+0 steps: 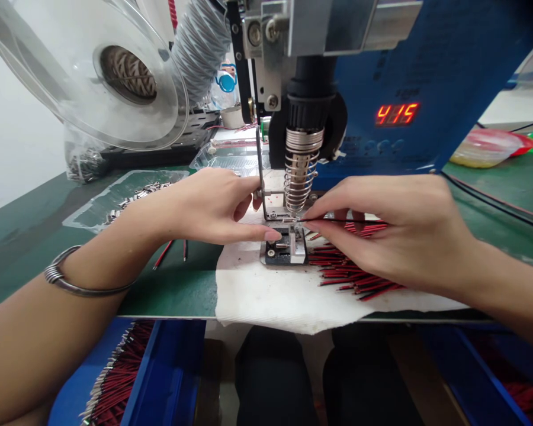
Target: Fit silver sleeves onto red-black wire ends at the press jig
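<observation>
While the right hand pinched the black wire near its end, just below the spring-wrapped tip, and the spread left hand thumbed the fixture, steady alignment seemed key.

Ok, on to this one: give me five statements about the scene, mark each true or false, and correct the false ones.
1. The right hand pinches a dark wire between thumb and finger. True.
2. The red display reads 220. False: it reads 415.
3. Loose red and black wires lie on the white sheet. True.
4. The bracelet is on the right wrist. False: it is on the left.
5. The left hand has its thumb down by the blue bin. False: the thumb tip is at the small fixture under the spring-wrapped tip.
</observation>
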### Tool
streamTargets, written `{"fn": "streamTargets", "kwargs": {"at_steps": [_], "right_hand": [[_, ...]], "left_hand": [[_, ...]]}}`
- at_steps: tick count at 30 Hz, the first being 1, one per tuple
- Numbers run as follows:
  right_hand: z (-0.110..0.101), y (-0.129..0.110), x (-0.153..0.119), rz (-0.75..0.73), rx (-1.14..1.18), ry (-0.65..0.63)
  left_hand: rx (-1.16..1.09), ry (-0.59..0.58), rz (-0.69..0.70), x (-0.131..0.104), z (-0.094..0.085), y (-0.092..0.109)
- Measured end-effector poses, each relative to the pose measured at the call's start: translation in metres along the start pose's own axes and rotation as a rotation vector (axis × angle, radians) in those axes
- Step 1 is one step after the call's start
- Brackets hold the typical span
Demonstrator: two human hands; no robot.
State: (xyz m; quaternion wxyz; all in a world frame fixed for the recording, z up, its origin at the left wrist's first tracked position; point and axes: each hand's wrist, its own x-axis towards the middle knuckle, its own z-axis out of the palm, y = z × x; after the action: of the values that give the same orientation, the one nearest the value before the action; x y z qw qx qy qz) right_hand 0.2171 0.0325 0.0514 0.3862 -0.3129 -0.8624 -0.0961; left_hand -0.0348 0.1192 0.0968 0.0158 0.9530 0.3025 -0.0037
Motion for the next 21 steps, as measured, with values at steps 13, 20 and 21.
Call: {"fn": "streamTargets", "kwargs": {"at_steps": [13,20,21], "right_hand": [[-0.0002,-0.0007,-0.0002,-0.027,0.031,-0.024],[0.0009,0.0008,-0.0008,-0.002,-0.008,-0.009],[0.0005,0.0007,-0.0007,0.002,-0.008,-0.012]], "left_hand": [[-0.003,0.002,-0.007,0.0004,0.0008,0.0007],[-0.01,0.001,-0.01,0.0001,0.0009,-0.0006],[-0.009,0.0,-0.009,0.0,0.0008,-0.0006]]}}
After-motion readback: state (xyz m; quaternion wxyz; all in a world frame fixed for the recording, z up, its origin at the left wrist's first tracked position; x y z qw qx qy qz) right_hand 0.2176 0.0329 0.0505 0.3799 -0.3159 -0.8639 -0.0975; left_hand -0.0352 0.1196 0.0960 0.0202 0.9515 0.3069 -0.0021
